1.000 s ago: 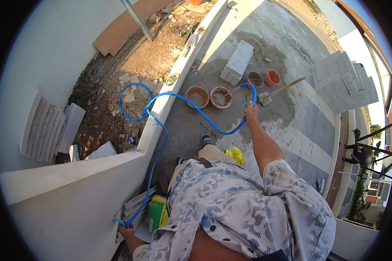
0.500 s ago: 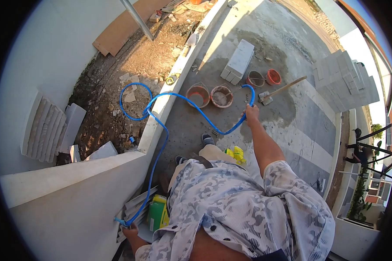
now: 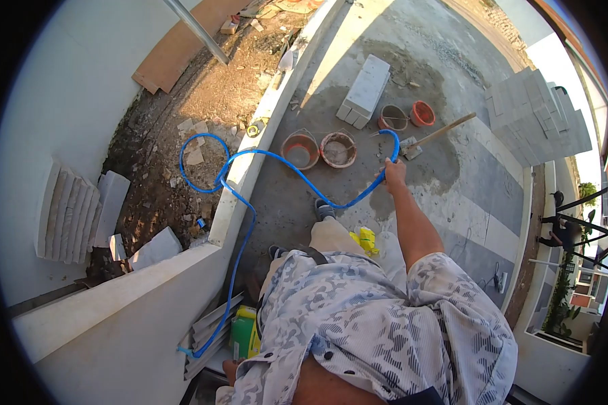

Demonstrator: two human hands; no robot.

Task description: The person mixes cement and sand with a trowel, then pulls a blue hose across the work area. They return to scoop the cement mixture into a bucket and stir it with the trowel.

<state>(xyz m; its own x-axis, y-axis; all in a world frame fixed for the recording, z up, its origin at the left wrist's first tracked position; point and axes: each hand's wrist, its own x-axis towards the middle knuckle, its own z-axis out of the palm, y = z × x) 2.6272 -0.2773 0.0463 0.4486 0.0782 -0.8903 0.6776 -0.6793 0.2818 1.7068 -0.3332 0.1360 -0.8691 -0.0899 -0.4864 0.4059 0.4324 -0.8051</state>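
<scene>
Head view: the right hand (image 3: 394, 173) has drifted slightly right since a second ago, and the left hand has dropped almost out of sight at the bottom edge, its grip impossible to tell. Right arm stretched forward, fingers closed around the long blue flexible hose (image 3: 297, 172), which loops over the white concrete ledge (image 3: 250, 169). Beside it, two round orange buckets (image 3: 300, 150) hold grey mortar residue.

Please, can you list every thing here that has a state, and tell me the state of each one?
blue hose: looped, draped over the curb, held up
right hand: closed on the hose
left hand: mostly hidden
two buckets: upright, open
hammer: lying on concrete
long block: lying flat
</scene>
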